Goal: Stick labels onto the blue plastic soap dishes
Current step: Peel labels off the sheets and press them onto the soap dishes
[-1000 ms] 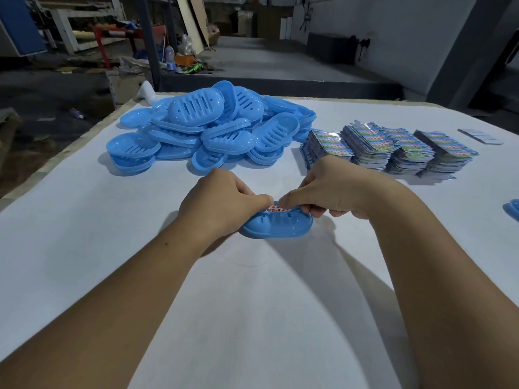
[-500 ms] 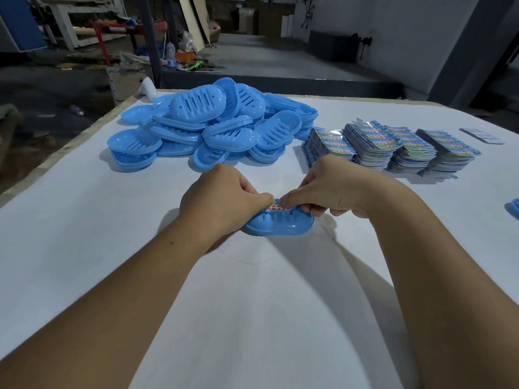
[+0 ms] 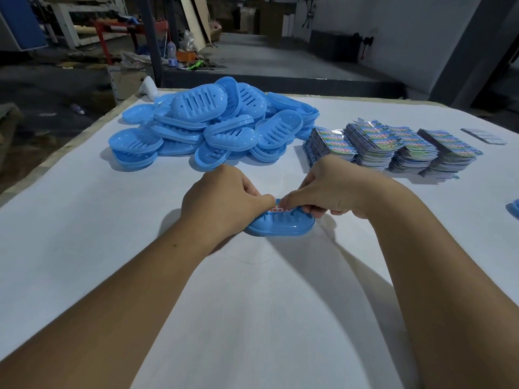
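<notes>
A blue slotted soap dish [image 3: 283, 227] lies on the white table [image 3: 84, 220] between my hands. My left hand [image 3: 222, 200] grips its left end, thumb lying over the rim. My right hand [image 3: 328, 192] grips the right end, with its thumb pressing a small red-and-white label [image 3: 278, 210] onto the dish's far rim. Both thumb tips nearly meet over the label, and the fingers hide most of it. A heap of unlabelled blue soap dishes [image 3: 216, 124] lies behind. Stacks of colourful label sheets [image 3: 390, 146] stand at the back right.
Another blue dish [image 3: 513, 209] peeks in at the right edge. A small grey card [image 3: 483, 136] lies beyond the label stacks. The table's left edge [image 3: 56, 153] runs diagonally, and past it lies a cluttered workshop floor.
Both hands stay on the same dish with only slight thumb movement over the label. The view has shifted a little.
</notes>
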`<state>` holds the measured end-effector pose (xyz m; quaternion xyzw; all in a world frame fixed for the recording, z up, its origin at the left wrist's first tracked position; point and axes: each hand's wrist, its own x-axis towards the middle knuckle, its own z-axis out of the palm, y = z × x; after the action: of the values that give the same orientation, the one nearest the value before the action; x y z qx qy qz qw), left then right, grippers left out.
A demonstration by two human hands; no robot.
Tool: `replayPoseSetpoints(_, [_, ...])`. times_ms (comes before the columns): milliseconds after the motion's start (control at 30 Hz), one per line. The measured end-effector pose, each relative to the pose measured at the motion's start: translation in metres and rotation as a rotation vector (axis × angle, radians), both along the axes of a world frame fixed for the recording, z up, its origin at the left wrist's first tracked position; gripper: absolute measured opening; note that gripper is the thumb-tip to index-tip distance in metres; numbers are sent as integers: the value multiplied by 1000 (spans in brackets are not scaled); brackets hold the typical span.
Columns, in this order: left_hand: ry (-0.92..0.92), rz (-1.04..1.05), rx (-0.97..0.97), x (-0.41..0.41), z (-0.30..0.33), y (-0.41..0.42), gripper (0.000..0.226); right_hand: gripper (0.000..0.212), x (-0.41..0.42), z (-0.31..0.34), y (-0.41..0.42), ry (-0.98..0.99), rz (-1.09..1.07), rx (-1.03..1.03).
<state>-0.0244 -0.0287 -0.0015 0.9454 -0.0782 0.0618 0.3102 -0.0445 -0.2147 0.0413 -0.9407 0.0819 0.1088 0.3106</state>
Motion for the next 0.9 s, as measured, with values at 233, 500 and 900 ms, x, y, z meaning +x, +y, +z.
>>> replayPoseSetpoints(233, [-62,17,50,-3,-2,-2,31,42,1,-1,-1,-9,17,-23])
replayPoseSetpoints(500, [10,-30,-36,1,-2,6,40,62,2,-3,-3,-36,51,-64])
replayPoseSetpoints(900, [184,-88,-181,8,0,14,32,45,5,-8,-20,11,87,103])
